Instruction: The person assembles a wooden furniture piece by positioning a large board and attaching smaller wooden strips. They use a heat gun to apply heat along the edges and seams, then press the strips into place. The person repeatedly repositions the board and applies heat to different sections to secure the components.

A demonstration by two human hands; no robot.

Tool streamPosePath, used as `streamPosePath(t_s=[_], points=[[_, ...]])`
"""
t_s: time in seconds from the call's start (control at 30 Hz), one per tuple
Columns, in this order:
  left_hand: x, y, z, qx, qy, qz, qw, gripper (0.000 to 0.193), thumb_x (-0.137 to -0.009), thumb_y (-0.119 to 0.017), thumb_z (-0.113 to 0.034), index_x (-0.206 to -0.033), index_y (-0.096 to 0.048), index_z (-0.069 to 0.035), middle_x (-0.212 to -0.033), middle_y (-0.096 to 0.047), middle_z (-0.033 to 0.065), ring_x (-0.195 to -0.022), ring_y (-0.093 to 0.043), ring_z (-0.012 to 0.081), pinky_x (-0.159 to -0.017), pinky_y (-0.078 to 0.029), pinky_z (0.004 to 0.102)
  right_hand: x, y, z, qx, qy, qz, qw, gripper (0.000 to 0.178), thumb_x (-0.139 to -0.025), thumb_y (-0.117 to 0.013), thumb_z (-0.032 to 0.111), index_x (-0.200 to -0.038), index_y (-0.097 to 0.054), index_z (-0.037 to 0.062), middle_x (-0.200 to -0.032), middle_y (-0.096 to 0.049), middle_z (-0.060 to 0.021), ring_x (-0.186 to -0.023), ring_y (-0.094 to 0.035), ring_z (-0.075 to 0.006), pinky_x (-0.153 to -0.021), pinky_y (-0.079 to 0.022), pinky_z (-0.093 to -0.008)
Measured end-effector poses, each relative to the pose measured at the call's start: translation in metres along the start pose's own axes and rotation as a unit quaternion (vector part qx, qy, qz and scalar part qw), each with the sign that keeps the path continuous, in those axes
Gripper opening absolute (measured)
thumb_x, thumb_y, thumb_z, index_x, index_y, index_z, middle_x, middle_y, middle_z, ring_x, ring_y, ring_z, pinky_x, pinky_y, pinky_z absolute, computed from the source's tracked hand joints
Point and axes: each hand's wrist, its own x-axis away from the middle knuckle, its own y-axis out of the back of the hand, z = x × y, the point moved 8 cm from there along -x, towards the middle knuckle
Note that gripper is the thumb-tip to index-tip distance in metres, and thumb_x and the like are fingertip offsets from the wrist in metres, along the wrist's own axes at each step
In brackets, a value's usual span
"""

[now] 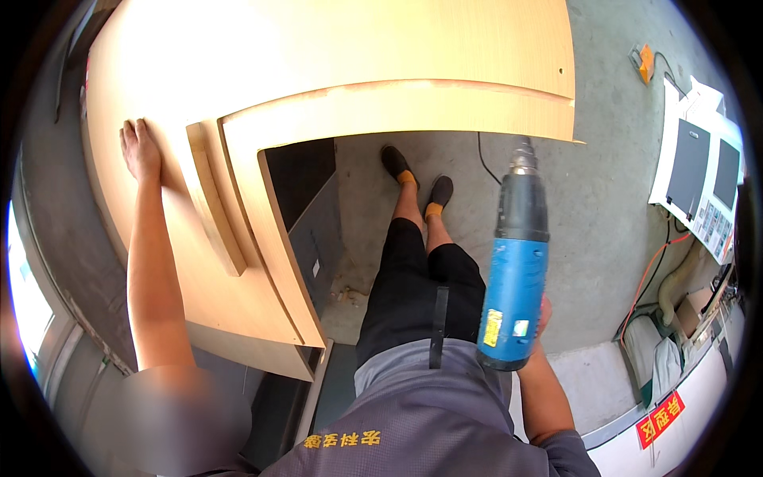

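My right hand (544, 316) grips a blue and black heat gun (515, 274), most of the hand hidden behind its body. The metal nozzle points away from me, close to the near edge of a light wood-coloured panel (445, 103). Over on the left, my left hand (141, 151) rests on a broad board of the same colour, fingers stretched out. Beside that arm a narrow wooden strip (211, 203) lies on the board. Together the panels form a corner around where I stand.
Grey concrete floor (620, 95) spreads to the right. An orange tool (645, 63) lies at the far right. Near the right rim stand a white machine (699, 159), cables and a hose (675, 290). A dark cord hangs behind the heat gun.
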Motion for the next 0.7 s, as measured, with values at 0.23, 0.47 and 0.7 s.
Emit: streamPosePath(t_s=[0.23, 0.47, 0.7], points=[[0.003, 0.004, -0.004, -0.001, 0.007, -0.001, 1.000, 0.070, -0.099, -0.038, -0.055, -0.151, -0.040, -0.007, -0.158, -0.034, 0.0164, -0.148, -0.027, 0.0303, -0.119, -0.023, 0.0401, -0.003, -0.003, 0.010, 0.194, 0.154, 0.066, 0.967, 0.011, -0.087, -0.068, 0.009, -0.091, -0.063, 0.0000, -0.079, -0.067, -0.0102, -0.067, -0.067, -0.0207, -0.060, -0.055, -0.0319], [0.005, 0.004, -0.011, -0.001, 0.006, 0.004, 1.000, 0.070, -0.099, -0.038, -0.054, -0.150, -0.040, -0.006, -0.158, -0.034, 0.0159, -0.148, -0.027, 0.0290, -0.120, -0.022, 0.0395, 0.010, -0.114, 0.075, 0.243, 0.367, 0.195, 0.876, 0.025, -0.074, -0.074, 0.012, -0.092, -0.061, -0.0002, -0.077, -0.064, -0.0148, -0.065, -0.065, -0.0309, -0.056, -0.051, -0.0383], [-0.003, 0.002, -0.001, 0.013, -0.006, -0.001, 1.000, 0.071, -0.099, -0.039, -0.054, -0.149, -0.041, -0.004, -0.156, -0.036, 0.0188, -0.146, -0.030, 0.0326, -0.119, -0.023, 0.0403, 0.014, -0.147, 0.086, 0.247, 0.466, 0.194, 0.827, 0.025, -0.074, -0.073, 0.012, -0.090, -0.059, 0.0006, -0.075, -0.063, -0.0141, -0.063, -0.063, -0.0311, -0.056, -0.050, -0.0381]])
